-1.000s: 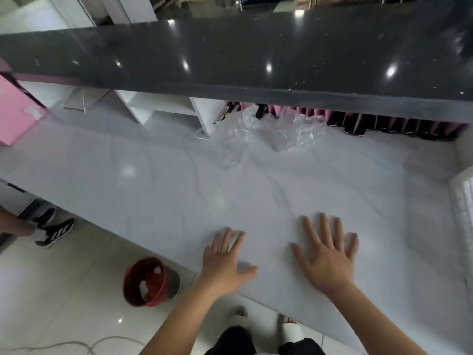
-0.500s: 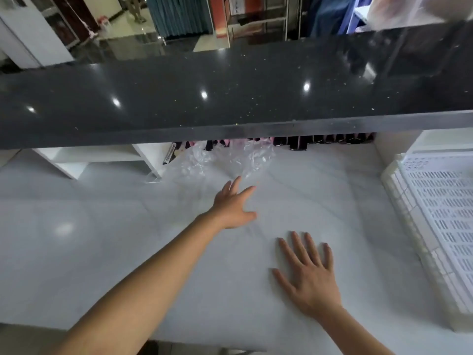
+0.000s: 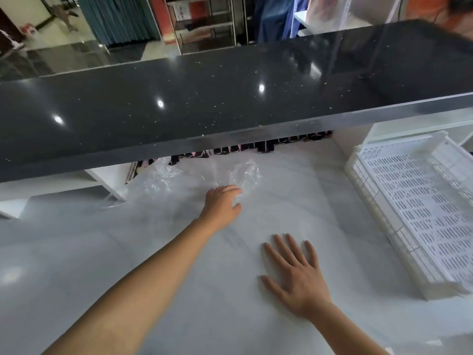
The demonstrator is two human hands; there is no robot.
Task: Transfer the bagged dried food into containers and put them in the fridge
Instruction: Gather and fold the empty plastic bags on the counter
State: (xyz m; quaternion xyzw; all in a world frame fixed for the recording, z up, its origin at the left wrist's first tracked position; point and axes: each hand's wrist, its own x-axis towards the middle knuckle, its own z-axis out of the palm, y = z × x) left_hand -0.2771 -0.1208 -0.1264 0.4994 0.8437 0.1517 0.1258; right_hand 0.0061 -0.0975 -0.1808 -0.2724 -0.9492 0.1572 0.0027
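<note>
Clear crumpled plastic bag (image 3: 202, 175) lies on the pale marble surface (image 3: 153, 252), tucked under the edge of the black upper counter (image 3: 230, 103), looking flat and empty (I can't make out any food). No container or fridge is in sight, so how far along things are is hard to judge. Its long axis seems to run left to right along the counter edge. Left hand (image 3: 221, 204) curls its fingers at the bag's near edge; right hand (image 3: 298, 276) rests spread flat, holding nothing.
</note>
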